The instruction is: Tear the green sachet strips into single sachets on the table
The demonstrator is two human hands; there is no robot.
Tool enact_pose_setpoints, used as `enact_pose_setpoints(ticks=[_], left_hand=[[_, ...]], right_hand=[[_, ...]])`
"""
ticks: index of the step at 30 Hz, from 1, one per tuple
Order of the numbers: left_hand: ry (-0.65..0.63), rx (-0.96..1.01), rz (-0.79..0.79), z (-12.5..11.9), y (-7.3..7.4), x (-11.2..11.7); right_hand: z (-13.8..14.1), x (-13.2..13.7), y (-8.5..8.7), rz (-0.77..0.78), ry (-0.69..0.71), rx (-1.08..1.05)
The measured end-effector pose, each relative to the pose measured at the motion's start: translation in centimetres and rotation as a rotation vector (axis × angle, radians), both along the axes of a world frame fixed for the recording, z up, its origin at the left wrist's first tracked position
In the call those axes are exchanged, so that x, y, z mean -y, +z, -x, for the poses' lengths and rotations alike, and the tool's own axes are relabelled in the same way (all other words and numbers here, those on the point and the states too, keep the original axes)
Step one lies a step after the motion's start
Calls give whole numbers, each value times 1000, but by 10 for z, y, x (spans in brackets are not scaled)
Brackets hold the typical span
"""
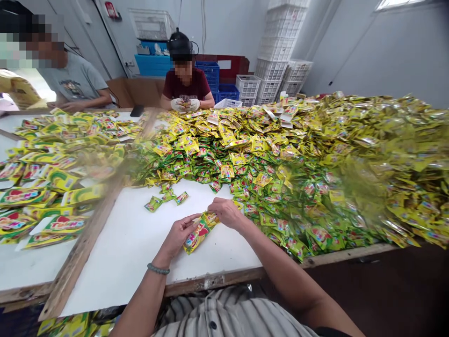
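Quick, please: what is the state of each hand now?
Left hand: closed on a stack of sachets.
Right hand: closed on the stack's far end.

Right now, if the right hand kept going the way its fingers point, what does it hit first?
The right hand points left, pinching the packet stack with the left hand. Past that, probably bare white table; depth is unclear.

Red lettering shows on the big yellow-green packets [59, 224] at about eight o'clock, but it is too blurred to read; nothing else is legible.
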State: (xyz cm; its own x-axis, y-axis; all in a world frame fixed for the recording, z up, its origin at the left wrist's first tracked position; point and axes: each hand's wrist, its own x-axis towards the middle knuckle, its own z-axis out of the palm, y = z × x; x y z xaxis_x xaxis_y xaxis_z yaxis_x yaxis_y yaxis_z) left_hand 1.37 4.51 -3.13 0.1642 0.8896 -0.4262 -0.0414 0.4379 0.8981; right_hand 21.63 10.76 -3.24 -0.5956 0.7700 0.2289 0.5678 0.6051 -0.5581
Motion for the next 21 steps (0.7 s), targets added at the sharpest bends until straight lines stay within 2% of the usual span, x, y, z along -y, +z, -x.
enact_pose_setpoints(ticks=[6, 10, 17, 21], left_hand=[[58, 127, 86, 4, 4, 0], [42, 179, 105, 6, 3, 1], [65, 182, 103, 6, -1, 0], [44, 197, 90, 6, -2, 1]], right_hand=[[-3, -4, 5, -14, 135, -26], [-4, -4, 11, -16, 193, 0], [-3, -2, 19, 38, 164, -39], [0, -1, 20, 47, 214, 36]])
